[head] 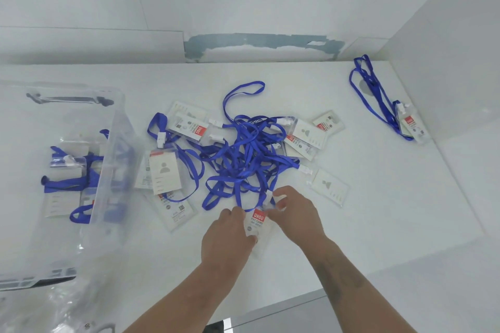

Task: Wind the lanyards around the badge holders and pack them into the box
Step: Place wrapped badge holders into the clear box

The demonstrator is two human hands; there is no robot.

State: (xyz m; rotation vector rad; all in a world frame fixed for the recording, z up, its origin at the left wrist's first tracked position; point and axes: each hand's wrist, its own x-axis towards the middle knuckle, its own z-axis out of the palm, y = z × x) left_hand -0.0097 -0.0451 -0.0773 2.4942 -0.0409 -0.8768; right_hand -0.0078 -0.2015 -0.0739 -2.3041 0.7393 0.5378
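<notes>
Head view, looking down at a white table (351,224). Both bare hands meet at the near-centre edge of a pile, w/ one clear badge holder (257,220) between them. Left hand (227,235) grips the holder's left side, fingers curled round its lower edge, thumb side pressed to the plastic. Right hand (295,213) sits just right of it, fingertips pinching at the holder's top end, where the clip and strap attach; can't tell exactly which part it pinches. The holder's long axis runs roughly away from the person, red label end toward the pile, so its strap leads straight up into the tangle of blue lanyards (243,154) directly beyond the hands. That is the relation the next move likely turns on: the strap must be drawn toward the body, out of the knot, before winding. Right hand is nearer the strap end; left steadies the body. More loose holders lie around the tangle, approx. half a dozen. Clear box (113,143) stands well to the left, a few wound badges already inside, so left hand is nearer for packing. One separate badge w/ lanyard (408,121) lies far right, by the wall.
</notes>
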